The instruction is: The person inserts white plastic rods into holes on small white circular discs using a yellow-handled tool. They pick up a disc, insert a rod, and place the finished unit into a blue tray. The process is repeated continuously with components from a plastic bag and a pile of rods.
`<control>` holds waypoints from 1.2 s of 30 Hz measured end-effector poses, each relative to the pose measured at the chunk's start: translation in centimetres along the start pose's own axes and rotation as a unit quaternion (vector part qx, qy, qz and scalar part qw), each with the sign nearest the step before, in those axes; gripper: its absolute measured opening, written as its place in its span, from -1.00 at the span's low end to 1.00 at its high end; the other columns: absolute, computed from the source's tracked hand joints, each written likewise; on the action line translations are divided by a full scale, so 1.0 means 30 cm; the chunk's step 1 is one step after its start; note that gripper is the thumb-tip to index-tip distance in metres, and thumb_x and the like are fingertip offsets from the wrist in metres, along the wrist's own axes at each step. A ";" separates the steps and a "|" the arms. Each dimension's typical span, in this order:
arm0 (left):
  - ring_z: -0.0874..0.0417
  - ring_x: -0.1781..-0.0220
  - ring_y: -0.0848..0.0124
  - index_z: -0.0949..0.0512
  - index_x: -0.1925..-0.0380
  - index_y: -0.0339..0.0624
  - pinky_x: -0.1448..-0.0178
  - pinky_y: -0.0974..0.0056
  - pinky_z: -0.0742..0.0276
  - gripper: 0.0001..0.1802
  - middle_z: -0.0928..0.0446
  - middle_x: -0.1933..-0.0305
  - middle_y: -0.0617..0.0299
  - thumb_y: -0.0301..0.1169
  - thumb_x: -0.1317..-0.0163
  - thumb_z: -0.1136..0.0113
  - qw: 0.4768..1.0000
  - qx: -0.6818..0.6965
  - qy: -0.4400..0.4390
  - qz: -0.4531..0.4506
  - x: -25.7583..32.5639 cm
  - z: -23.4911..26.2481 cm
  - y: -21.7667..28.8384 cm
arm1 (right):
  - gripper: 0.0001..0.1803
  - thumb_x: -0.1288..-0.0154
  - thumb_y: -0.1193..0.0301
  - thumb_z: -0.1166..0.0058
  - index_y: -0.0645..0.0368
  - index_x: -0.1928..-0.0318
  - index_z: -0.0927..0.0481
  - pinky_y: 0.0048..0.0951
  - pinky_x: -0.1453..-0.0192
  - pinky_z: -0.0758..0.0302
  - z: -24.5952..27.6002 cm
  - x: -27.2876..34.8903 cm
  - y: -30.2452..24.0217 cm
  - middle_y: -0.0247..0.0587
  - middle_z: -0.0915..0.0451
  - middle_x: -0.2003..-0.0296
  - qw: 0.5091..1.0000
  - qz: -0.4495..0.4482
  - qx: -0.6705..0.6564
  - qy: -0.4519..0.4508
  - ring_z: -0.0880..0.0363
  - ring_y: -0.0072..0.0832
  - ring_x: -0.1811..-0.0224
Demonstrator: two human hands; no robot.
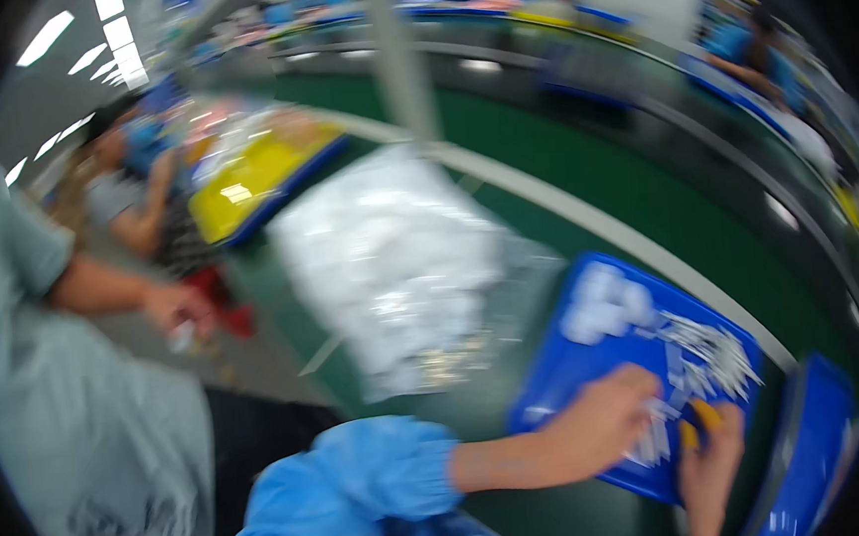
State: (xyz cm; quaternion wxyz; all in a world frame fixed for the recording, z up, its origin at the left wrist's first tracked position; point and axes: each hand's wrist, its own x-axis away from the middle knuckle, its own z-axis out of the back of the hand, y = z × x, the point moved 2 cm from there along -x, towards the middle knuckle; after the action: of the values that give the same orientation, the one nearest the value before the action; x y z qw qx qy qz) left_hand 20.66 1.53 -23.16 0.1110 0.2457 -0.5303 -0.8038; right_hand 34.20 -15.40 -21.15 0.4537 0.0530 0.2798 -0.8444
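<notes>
A small white piece (pixel 662 409) is set between the left hand (pixel 609 420) and the right hand (pixel 711 452), low over the blue tray (pixel 561 368). The left fingers are curled with their tips close to it; the right fingers, two with yellow covers (pixel 707 414), are bent toward it from the other side. Whether it is gripped by either hand cannot be told through the blur. Such a slight part is best pinched lightly by the fingertips and kept above the tray — clear of the slim white parts (pixel 714 353) and white rounded pieces (pixel 601 301) — so that none are scattered.
</notes>
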 end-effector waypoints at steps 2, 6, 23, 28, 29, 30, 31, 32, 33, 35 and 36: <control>-0.76 0.14 0.25 -0.55 -0.03 -0.28 0.05 0.20 -0.77 -0.72 -0.58 0.09 0.06 -0.47 -0.41 -0.37 0.999 0.007 -0.015 0.029 -0.001 0.006 0.013 | -0.68 -0.15 0.64 -0.36 0.29 0.03 -0.75 -0.09 -0.06 -0.51 0.011 0.012 0.007 0.02 -0.59 0.18 1.000 0.017 -0.010 0.008 -0.55 0.01 0.08; -0.77 0.16 0.47 -0.63 0.12 -0.32 0.12 0.30 -0.82 -0.80 -0.65 0.20 0.18 -0.54 -0.35 -0.47 0.996 0.000 -0.029 0.090 -0.023 0.032 0.064 | -0.65 -0.05 0.69 -0.35 0.35 0.08 -0.77 -0.13 -0.07 -0.50 0.050 0.018 0.019 -0.05 -0.58 0.16 0.999 0.012 -0.020 -0.047 -0.53 -0.05 0.06; -0.77 0.14 0.47 -0.66 0.14 -0.38 0.07 0.32 -0.83 -0.86 -0.65 0.14 0.16 -0.64 -0.33 -0.39 0.988 0.016 -0.058 0.141 -0.026 0.028 0.085 | -0.55 -0.02 0.70 -0.27 0.40 -0.02 -0.71 -0.05 0.00 -0.56 0.108 0.052 -0.070 0.02 -0.62 0.06 0.962 -0.039 -0.240 -0.127 -0.59 -0.02 0.01; -0.78 0.09 0.39 -0.68 0.11 -0.38 0.06 0.29 -0.85 -0.84 -0.63 0.10 0.12 -0.68 -0.31 -0.34 0.995 -0.007 -0.076 0.069 -0.021 0.021 0.100 | -0.47 -0.05 0.73 -0.21 0.36 -0.13 -0.74 -0.14 0.12 -0.52 0.078 0.060 -0.097 -0.02 -0.59 0.23 0.963 0.030 -0.247 -0.107 -0.54 -0.07 0.22; -0.78 0.10 0.38 -0.68 0.11 -0.38 0.06 0.29 -0.85 -0.83 -0.63 0.10 0.11 -0.68 -0.31 -0.34 0.995 -0.017 -0.078 0.067 -0.020 0.020 0.102 | -0.45 -0.03 0.74 -0.20 0.36 -0.13 -0.74 -0.14 0.12 -0.52 0.076 0.061 -0.092 -0.03 -0.59 0.23 0.964 0.037 -0.241 -0.105 -0.54 -0.07 0.21; -0.78 0.10 0.37 -0.69 0.10 -0.38 0.06 0.28 -0.85 -0.82 -0.63 0.10 0.10 -0.68 -0.30 -0.33 0.995 -0.022 -0.078 0.065 -0.019 0.021 0.104 | -0.44 -0.01 0.74 -0.18 0.36 -0.13 -0.74 -0.15 0.12 -0.52 0.075 0.061 -0.087 -0.03 -0.59 0.22 0.966 0.039 -0.231 -0.109 -0.54 -0.08 0.21; -0.78 0.10 0.36 -0.69 0.10 -0.38 0.06 0.28 -0.86 -0.82 -0.62 0.10 0.10 -0.68 -0.30 -0.33 0.995 -0.023 -0.076 0.060 -0.018 0.022 0.106 | -0.48 0.01 0.72 -0.20 0.42 -0.07 -0.74 -0.12 0.06 -0.54 0.076 0.063 -0.084 0.00 -0.59 0.19 0.966 0.041 -0.228 -0.117 -0.55 -0.06 0.15; -0.79 0.10 0.36 -0.69 0.09 -0.38 0.06 0.28 -0.86 -0.81 -0.63 0.10 0.09 -0.68 -0.30 -0.33 0.995 -0.034 -0.076 0.060 -0.017 0.022 0.108 | -0.51 0.04 0.70 -0.23 0.47 -0.02 -0.73 -0.10 0.00 -0.56 0.077 0.064 -0.080 0.02 -0.59 0.16 0.966 0.039 -0.220 -0.129 -0.56 -0.04 0.10; -0.79 0.10 0.35 -0.70 0.09 -0.38 0.06 0.28 -0.86 -0.81 -0.63 0.11 0.09 -0.68 -0.30 -0.33 0.995 -0.040 -0.074 0.057 -0.017 0.021 0.111 | -0.54 0.06 0.69 -0.25 0.53 0.03 -0.72 -0.08 -0.06 -0.57 0.075 0.064 -0.076 0.05 -0.58 0.12 0.966 0.030 -0.207 -0.150 -0.56 -0.02 0.04; -0.80 0.11 0.35 -0.70 0.10 -0.38 0.06 0.28 -0.86 -0.82 -0.64 0.12 0.10 -0.68 -0.30 -0.34 0.995 -0.049 -0.071 0.051 -0.019 0.020 0.116 | -0.46 0.03 0.72 -0.21 0.44 -0.07 -0.74 -0.12 0.05 -0.53 0.080 0.061 -0.073 -0.02 -0.57 0.20 0.971 0.046 -0.205 -0.117 -0.53 -0.07 0.15; -0.81 0.12 0.35 -0.69 0.11 -0.38 0.07 0.28 -0.86 -0.82 -0.65 0.13 0.10 -0.68 -0.30 -0.34 0.995 -0.051 -0.068 0.047 -0.020 0.020 0.119 | -0.42 0.02 0.73 -0.18 0.39 -0.13 -0.74 -0.15 0.11 -0.51 0.081 0.060 -0.070 -0.05 -0.56 0.24 0.972 0.051 -0.202 -0.104 -0.51 -0.10 0.20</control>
State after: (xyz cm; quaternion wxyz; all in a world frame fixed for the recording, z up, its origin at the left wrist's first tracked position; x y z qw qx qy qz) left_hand 20.58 0.79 -19.56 0.1249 0.1588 -0.5057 -0.8387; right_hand 31.88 -17.08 -18.83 0.5245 -0.1139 0.3926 -0.7468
